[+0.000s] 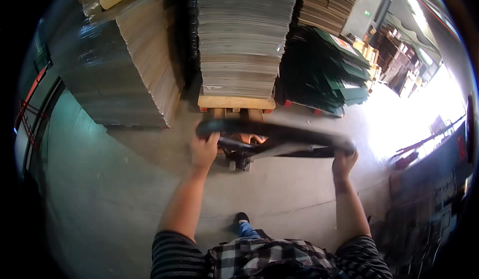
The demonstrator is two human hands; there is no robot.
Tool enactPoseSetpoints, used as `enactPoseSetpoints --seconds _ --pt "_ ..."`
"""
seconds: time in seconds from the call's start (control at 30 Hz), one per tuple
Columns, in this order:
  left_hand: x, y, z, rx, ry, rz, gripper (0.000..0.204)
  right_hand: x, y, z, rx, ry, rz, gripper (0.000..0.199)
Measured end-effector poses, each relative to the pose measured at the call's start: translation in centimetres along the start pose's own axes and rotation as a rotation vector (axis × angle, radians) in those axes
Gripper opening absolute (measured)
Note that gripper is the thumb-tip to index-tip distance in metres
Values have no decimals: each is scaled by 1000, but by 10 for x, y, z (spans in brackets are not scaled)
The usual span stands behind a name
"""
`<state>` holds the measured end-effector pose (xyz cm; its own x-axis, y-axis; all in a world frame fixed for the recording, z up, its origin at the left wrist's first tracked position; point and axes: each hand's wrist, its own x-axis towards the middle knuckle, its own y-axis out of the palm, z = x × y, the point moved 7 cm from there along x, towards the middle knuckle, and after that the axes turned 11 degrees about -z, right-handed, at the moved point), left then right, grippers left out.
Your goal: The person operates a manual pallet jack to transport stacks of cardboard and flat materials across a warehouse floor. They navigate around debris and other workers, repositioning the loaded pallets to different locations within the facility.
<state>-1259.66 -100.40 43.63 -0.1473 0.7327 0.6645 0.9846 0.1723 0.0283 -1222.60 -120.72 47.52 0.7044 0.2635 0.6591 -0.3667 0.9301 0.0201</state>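
My left hand (203, 152) and my right hand (344, 164) are closed round the two ends of a wide black pallet truck handle (274, 132), blurred by motion. Below it, largely covered by the handle, is the orange pallet truck (257, 138) with its small wheels (242, 165) on the floor. Its body meets the front of a wooden pallet (237, 102). A tall stack of flat cardboard sheets (242, 39) stands on that pallet.
At the left rises another tall cardboard stack (107, 74), partly in shiny wrap. Dark green sheets (329, 74) lie in an uneven pile at the right. Dark equipment (424, 199) stands at lower right. My foot (242, 217) is on the concrete floor (124, 179).
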Motion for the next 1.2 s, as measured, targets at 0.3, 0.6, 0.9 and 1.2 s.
enactPoseSetpoints --seconds 0.3,0.6,0.9,1.2 --pt "-234 -187 -23 -140 -239 72 20 -236 -156 92 -144 -86 724 36" --pt "-310 -208 -55 -65 -169 67 23 -300 -161 146 -820 42 1825 59" --pt "-441 -250 -155 872 251 1465 56 -560 -295 -48 -707 336 1773 29" --pt "-426 -190 -207 796 225 1024 17 -371 -251 126 -707 -83 1687 43"
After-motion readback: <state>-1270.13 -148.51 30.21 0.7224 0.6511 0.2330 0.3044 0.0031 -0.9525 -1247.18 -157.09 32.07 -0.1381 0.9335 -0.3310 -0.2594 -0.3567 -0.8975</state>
